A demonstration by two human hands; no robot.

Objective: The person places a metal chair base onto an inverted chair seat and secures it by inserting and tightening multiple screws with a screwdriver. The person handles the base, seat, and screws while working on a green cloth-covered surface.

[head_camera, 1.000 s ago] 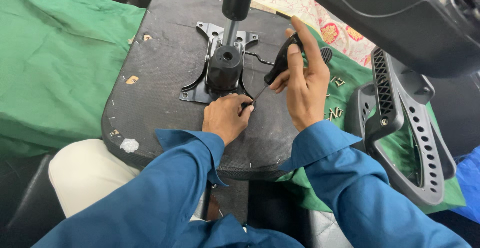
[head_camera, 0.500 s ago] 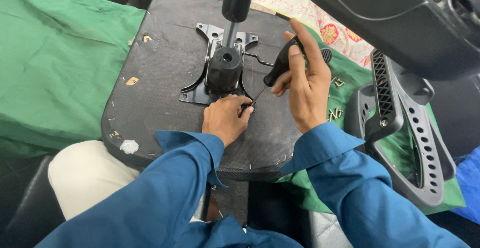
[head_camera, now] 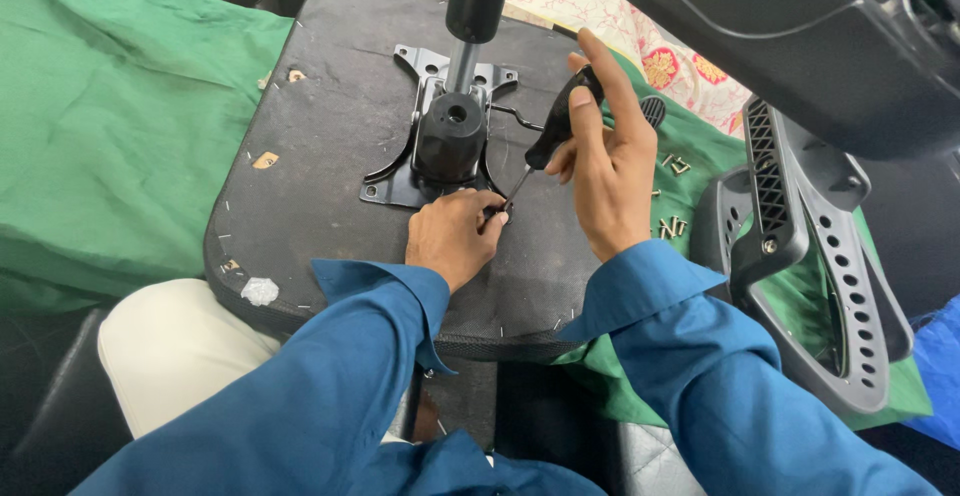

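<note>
Head cam, only view we got. The screwdriver [head_camera: 553,139] was in the right hand [head_camera: 610,171], black handle up by the fingers, thin shaft running down and to the left, tip landing at the near right corner of the metal plate [head_camera: 400,181] that's bolted to the underside of the chair seat [head_camera: 330,156]. So its long axis was tilted, handle far/right, tip near/left. Right hand fingers were wrapped round the handle, index stretched out straight past the top of it. The left hand [head_camera: 452,238] sat right at the tip, fingers curled in a loose fist, pinching around where tip meets plate. Couldn't tell if there was a screw in there, too small and the knuckles hid it. Left hand was def the nearer one to the tip; right was up on the handle.

The gas cylinder [head_camera: 470,16] stuck up from the black hub in the plate's middle, just far of both hands. Loose screws [head_camera: 670,226] lay on the green cloth [head_camera: 120,126] to the right of the seat, w/ a black armrest [head_camera: 800,256] further right.

Vs the earlier frames: barely any diff tbh. Left hand stayed put at the plate corner, right hand's grip shifted a touch on the handle, same tilt, tip at the same spot.
</note>
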